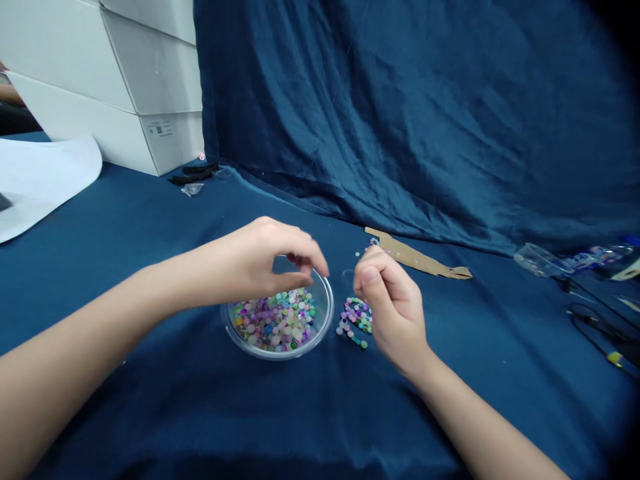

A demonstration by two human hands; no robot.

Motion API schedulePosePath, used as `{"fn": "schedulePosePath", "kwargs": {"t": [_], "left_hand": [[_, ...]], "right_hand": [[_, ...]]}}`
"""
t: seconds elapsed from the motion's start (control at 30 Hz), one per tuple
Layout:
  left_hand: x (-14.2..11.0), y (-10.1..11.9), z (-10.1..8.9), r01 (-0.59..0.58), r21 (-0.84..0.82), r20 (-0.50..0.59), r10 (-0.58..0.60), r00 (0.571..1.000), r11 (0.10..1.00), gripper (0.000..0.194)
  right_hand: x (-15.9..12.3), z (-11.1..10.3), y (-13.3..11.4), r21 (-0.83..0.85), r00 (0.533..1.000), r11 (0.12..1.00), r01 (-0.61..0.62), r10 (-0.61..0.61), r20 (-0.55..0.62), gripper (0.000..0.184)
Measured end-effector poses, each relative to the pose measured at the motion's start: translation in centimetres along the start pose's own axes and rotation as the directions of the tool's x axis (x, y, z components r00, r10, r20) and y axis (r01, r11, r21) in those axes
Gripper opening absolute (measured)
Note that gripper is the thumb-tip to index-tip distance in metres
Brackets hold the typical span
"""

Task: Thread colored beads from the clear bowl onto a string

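My left hand (273, 257) hovers over a clear round bowl (327, 320), its thumb and index finger curved with a gap between the tips. No object shows between them. Small mixed beads (280, 320) in purple, pink, green and white fill the lower part of the bowl. To the right, my right hand (393, 303) is closed, thumb pressed against the curled fingers; what they pinch is hidden. A faint thin curved line, like clear thread, shows just left of its fingertips. Beside and partly behind this hand lies a cluster of beads (353, 317) on the blue cloth.
A torn brown cardboard strip (425, 257) lies behind my right hand, with a few beads by its left end. White boxes (170, 80) are stacked back left, near black items (197, 175) and white paper (45, 173). Plastic packaging (575, 260) and cables (595, 327) lie far right.
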State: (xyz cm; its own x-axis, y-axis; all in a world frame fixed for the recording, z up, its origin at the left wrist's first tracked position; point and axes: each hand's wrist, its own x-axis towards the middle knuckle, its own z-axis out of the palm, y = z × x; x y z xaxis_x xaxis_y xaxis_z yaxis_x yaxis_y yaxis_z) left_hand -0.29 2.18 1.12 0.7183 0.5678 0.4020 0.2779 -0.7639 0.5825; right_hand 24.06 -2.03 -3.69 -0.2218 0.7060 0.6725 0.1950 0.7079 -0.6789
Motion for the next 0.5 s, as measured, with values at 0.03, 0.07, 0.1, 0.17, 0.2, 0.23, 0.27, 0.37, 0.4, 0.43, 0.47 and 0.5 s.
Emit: {"fn": "schedulePosePath", "kwargs": {"t": [0.03, 0.07, 0.1, 0.17, 0.2, 0.23, 0.27, 0.37, 0.4, 0.43, 0.47, 0.5], "left_hand": [[-0.1, -0.2, -0.2, -0.001, 0.135, 0.087, -0.011, 0.996, 0.991, 0.017], [-0.2, -0.3, -0.3, 0.005, 0.227, 0.168, -0.045, 0.985, 0.974, 0.018], [-0.3, -0.4, -0.4, 0.019, 0.282, 0.233, -0.088, 0.968, 0.959, 0.019], [-0.5, -0.5, -0.2, 0.041, 0.323, 0.314, -0.148, 0.938, 0.945, 0.018], [-0.6, -0.5, -0.1, 0.041, 0.334, 0.337, -0.159, 0.928, 0.942, 0.017], [-0.7, -0.4, 0.1, 0.032, 0.345, 0.353, -0.162, 0.922, 0.938, 0.014], [-0.7, -0.5, 0.3, 0.021, 0.359, 0.366, -0.162, 0.917, 0.933, 0.012], [-0.9, -0.7, 0.9, -0.005, 0.390, 0.383, -0.157, 0.910, 0.921, 0.008], [-0.9, -0.8, 1.1, -0.008, 0.397, 0.379, -0.156, 0.912, 0.918, 0.008], [-0.9, -1.0, 1.2, -0.010, 0.402, 0.372, -0.153, 0.915, 0.916, 0.008], [-0.9, -1.1, 1.3, -0.014, 0.403, 0.365, -0.147, 0.920, 0.915, 0.007], [-1.0, -1.3, 1.4, -0.017, 0.403, 0.359, -0.141, 0.923, 0.915, 0.007]], "right_hand": [[0.1, 0.0, 0.1, -0.029, 0.999, 1.000, 0.009, -0.009, -0.032, 0.031], [0.1, 0.0, 0.2, -0.058, 0.998, 0.998, 0.012, -0.015, -0.063, 0.031], [0.2, 0.1, 0.3, -0.083, 0.995, 0.996, 0.011, -0.019, -0.096, 0.031], [0.4, 0.2, 0.6, -0.090, 0.985, 0.996, 0.013, -0.028, -0.170, 0.031], [0.4, 0.3, 0.7, -0.063, 0.977, 0.998, 0.019, -0.032, -0.211, 0.031], [0.5, 0.3, 0.7, -0.018, 0.968, 0.999, 0.030, -0.034, -0.250, 0.031], [0.6, 0.4, 0.8, 0.041, 0.960, 0.998, 0.042, -0.029, -0.279, 0.031], [0.7, 0.5, 0.5, 0.268, 0.954, 0.963, 0.022, 0.060, -0.295, 0.030], [0.8, 0.5, 0.3, 0.335, 0.955, 0.942, -0.007, 0.106, -0.276, 0.029], [0.8, 0.5, 0.1, 0.389, 0.956, 0.920, -0.043, 0.151, -0.250, 0.029], [0.8, 0.5, 0.0, 0.429, 0.956, 0.900, -0.082, 0.193, -0.221, 0.028], [0.8, 0.5, -0.1, 0.456, 0.954, 0.882, -0.121, 0.230, -0.193, 0.028]]}}
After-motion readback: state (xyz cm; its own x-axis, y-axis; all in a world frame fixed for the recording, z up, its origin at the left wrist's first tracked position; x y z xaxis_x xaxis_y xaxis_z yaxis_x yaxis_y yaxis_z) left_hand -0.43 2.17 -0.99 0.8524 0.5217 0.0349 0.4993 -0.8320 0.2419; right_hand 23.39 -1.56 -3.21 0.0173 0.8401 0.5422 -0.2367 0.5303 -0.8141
